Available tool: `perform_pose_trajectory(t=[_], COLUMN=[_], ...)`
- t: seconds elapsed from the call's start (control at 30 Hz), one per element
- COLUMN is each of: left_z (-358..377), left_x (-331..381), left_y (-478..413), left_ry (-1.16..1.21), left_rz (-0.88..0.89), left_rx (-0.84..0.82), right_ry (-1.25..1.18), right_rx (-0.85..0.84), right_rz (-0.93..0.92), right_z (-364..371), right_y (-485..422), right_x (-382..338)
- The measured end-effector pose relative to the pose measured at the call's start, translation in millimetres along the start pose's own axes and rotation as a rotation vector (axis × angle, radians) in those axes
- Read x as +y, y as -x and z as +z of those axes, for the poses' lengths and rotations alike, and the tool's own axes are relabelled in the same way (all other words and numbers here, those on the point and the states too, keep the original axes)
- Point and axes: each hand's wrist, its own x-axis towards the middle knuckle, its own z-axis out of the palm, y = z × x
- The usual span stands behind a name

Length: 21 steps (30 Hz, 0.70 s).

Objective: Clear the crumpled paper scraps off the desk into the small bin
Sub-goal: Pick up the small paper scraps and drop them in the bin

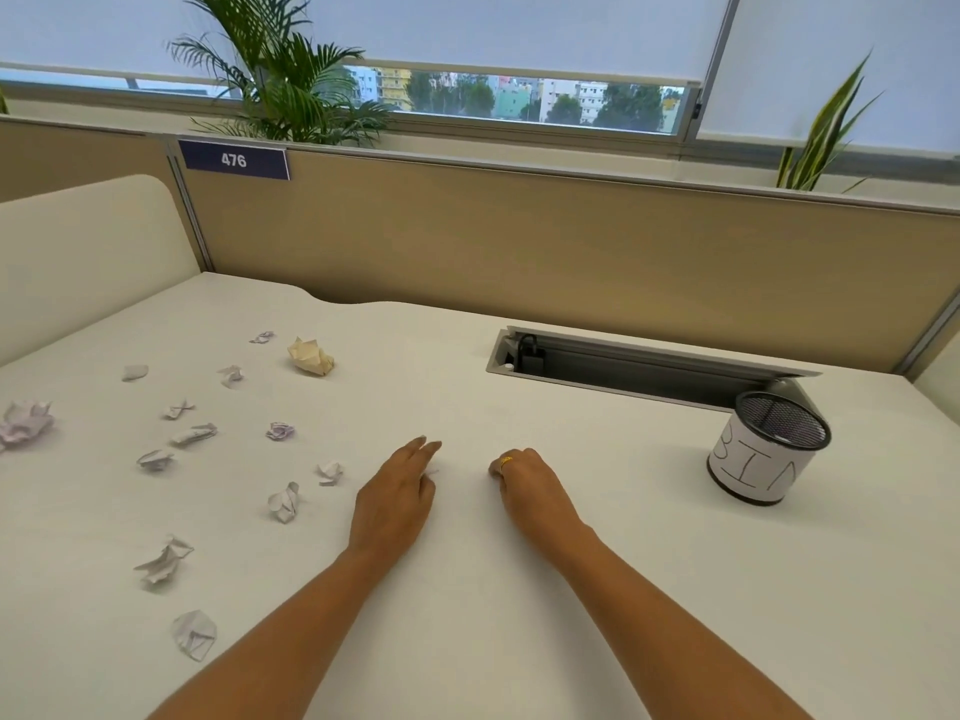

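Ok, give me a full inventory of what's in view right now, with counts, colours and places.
White paper scraps: twelve or so, crumpled, scattered over the desk's left half.
Cream paper ball: one, far left-centre.
Bin: one, black mesh with a white label, desk right.
Desk: one, off-white.
Cable tray: one, grey, lid open, with a black plug at its left end, behind the bin.
Number plate: one, dark blue, reads 476, on the beige partition.
Plants: two, green, behind the partition.
Left hand: on the desk centre, fingertips at a small scrap.
Right hand: curled, gold ring, beside it.
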Motion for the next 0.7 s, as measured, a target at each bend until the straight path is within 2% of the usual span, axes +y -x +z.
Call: perform_pose_trajectory(t=[0.13,0.3,0.47,0.57,0.7], left_z=[1.7,1.2,-4.1,-0.4,9.4], left_x=[-5.1,5.8,16.8,25.9,42.4], left_y=[-4.0,-1.7,-3.6,-3.6,-0.8], left_ry=[-0.18,-0.178,-0.275,-0.27,-0.143], left_rz=[0.032,0.011,0.056,0.072,0.071], left_rx=[-0.081,-0.118,-0.187,-0.191,-0.141], right_ry=[0.003,0.022,-0.023,-0.079,-0.156], right_rx=[-0.004,-0.008,0.029,0.129,0.297], right_rz=[-0.02,0.024,0.093,0.106,0.242], right_z=[-1.4,-14.5,-28.6,-38.0,-70.1], right_y=[15.5,38.6,56.5,66.9,65.5], right_x=[5.3,17.0,34.4,49.9,70.9])
